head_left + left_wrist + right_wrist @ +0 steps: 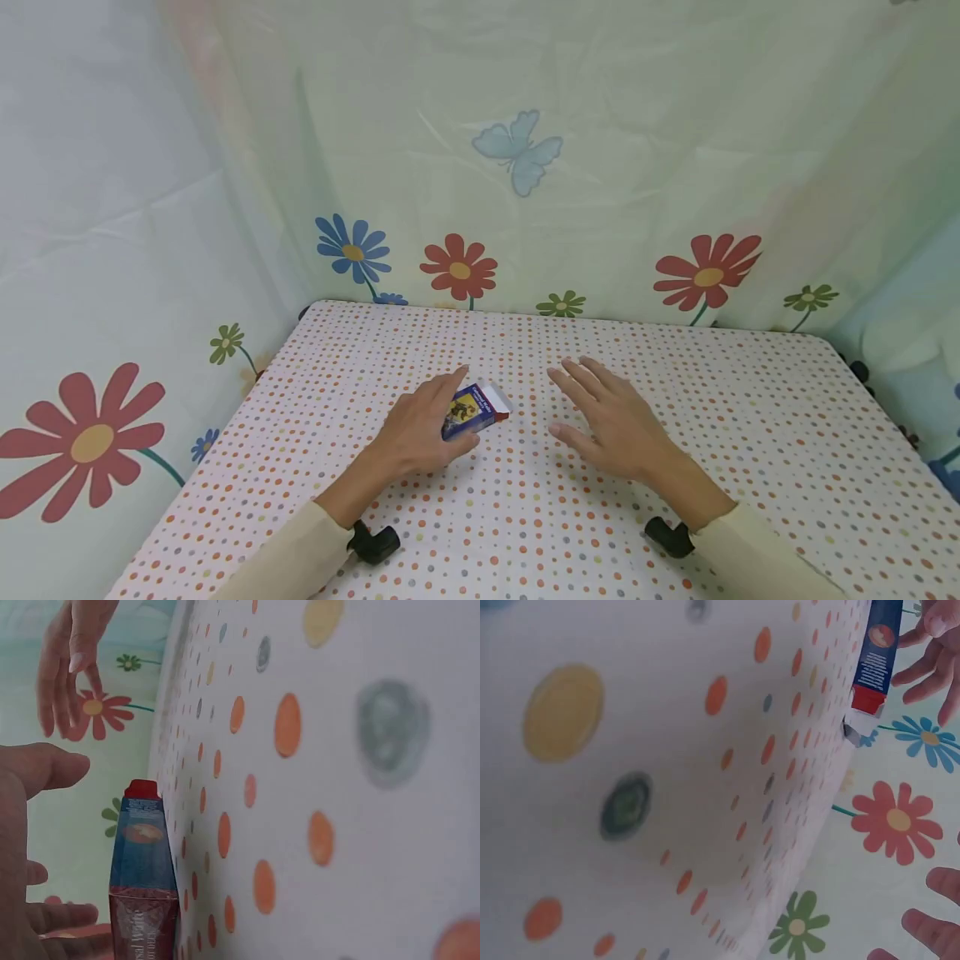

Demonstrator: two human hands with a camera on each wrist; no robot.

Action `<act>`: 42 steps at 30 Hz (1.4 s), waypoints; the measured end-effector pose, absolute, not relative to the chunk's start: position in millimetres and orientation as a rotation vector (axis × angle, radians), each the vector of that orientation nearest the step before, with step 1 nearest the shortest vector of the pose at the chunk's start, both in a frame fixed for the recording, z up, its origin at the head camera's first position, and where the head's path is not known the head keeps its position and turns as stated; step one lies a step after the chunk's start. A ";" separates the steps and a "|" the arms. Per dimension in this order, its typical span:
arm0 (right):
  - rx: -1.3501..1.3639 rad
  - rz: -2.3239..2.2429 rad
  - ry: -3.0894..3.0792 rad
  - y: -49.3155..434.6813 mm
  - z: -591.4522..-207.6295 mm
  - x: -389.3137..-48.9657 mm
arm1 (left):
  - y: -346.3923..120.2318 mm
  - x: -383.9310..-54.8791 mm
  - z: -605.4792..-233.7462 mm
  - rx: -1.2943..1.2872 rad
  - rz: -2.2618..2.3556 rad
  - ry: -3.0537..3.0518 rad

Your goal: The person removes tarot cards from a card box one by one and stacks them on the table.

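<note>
A small blue card box (474,408) with a yellow picture lies on the dotted tabletop, its white flap (495,397) sticking out at the right end. Above and to the left of the box hovers my left hand (423,423), fingers extended and covering part of it in the head view. In the left wrist view a gap shows between the thumb (56,766) and the box (142,847). My right hand (615,421) hangs over the table to the right of the box, fingers spread, holding nothing. Its fingertips (934,930) show at the edge of the right wrist view.
The table (525,517) wears a white cloth with coloured dots. Behind it hangs a pale curtain (585,233) printed with flowers and a butterfly, and another flowered sheet (97,292) closes off the left side. Black wrist mounts (373,543) sit under both sleeves.
</note>
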State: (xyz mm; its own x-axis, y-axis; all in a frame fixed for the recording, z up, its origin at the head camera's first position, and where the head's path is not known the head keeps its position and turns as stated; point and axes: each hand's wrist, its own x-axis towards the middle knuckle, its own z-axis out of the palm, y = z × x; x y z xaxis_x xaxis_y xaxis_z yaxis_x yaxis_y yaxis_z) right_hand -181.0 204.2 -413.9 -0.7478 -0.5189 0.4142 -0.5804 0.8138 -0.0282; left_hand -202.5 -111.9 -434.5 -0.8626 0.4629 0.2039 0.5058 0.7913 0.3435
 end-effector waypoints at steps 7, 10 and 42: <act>0.793 0.229 -2.709 194.5 -420.3 -188.3 | -108.5 -207.2 -440.7 -0.714 -0.598 -2.926; 0.796 0.302 -2.744 190.4 -422.5 -192.4 | -106.7 -209.4 -443.2 -0.662 -0.592 -2.956; 0.815 0.838 -3.010 153.7 -433.9 -224.6 | -108.9 -215.0 -446.3 -0.546 -0.769 -3.007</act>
State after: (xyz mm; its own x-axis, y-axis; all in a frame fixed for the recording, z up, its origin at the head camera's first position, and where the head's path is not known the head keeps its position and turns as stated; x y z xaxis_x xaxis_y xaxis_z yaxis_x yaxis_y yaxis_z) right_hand -224.6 153.7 -433.9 -0.8692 -0.4921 0.0492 -0.4467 0.7385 -0.5050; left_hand -215.0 -108.9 -446.3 -0.9400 0.3329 0.0749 0.3280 0.8211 0.4671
